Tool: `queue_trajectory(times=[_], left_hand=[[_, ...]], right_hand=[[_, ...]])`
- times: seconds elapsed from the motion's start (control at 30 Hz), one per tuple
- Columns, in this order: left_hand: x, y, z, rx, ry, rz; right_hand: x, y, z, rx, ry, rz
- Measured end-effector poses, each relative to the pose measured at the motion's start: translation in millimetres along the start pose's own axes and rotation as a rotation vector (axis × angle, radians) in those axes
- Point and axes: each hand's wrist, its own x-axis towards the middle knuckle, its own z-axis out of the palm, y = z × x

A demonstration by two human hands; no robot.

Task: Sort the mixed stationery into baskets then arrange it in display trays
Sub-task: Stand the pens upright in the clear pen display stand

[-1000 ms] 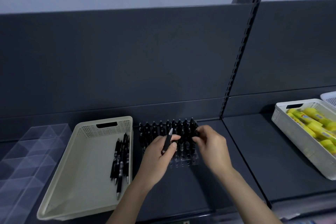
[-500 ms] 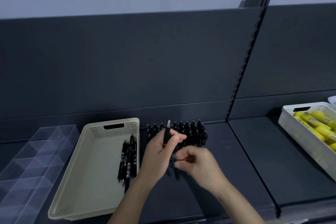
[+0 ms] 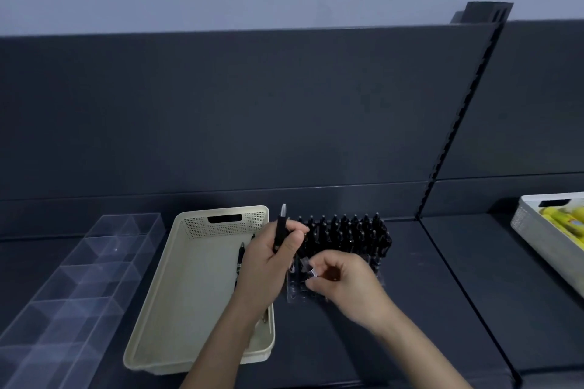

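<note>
Hands work at a dark shelf (image 3: 442, 309): the left hand (image 3: 267, 265) grips a black pen (image 3: 280, 227) upright in its fingers, over the cream basket (image 3: 177, 294) where more pens (image 3: 240, 257) lie. The right hand (image 3: 347, 281) curls over the display tray (image 3: 295, 294) of standing pens (image 3: 347, 234); whether its fingers hold anything is too blurred to tell.

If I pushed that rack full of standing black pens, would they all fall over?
Probably not easily: the black pens stand upright in a clear display tray that seems to slot each one. The tray looks thin and light, so a push would likely slide it along the smooth dark shelf. A hard knock might tip it, since the pens stand tall.
</note>
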Motion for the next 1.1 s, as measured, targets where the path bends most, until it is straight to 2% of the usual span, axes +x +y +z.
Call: queue_trajectory(times=[0.13, 0.23, 0.37, 0.57, 0.7, 0.8, 1.1], left_hand=[[1, -2, -5, -0.097, 0.101, -0.074], [-1, -10, -14, -0.100, 0.177, -0.157], [-3, -19, -25, -0.129, 0.203, -0.175], [-1, -31, -37, -0.037, 0.169, -0.151], [1, -39, -47, 0.094, 0.187, -0.155], [2, -44, -52, 0.096, 0.192, -0.137], [1, -41, -57, -0.011, 0.253, -0.194]], right_hand=[[5, 3, 12, -0.166, 0.158, -0.050], [4, 12, 15, -0.145, 0.280, 0.003], [7, 16, 29, -0.146, 0.344, 0.056], [14, 18, 46, -0.267, 0.314, 0.053], [14, 19, 55, -0.490, 0.235, 0.023], [14, 19, 59, -0.595, 0.181, 0.020], [16, 15, 58, -0.622, 0.177, 0.051]])
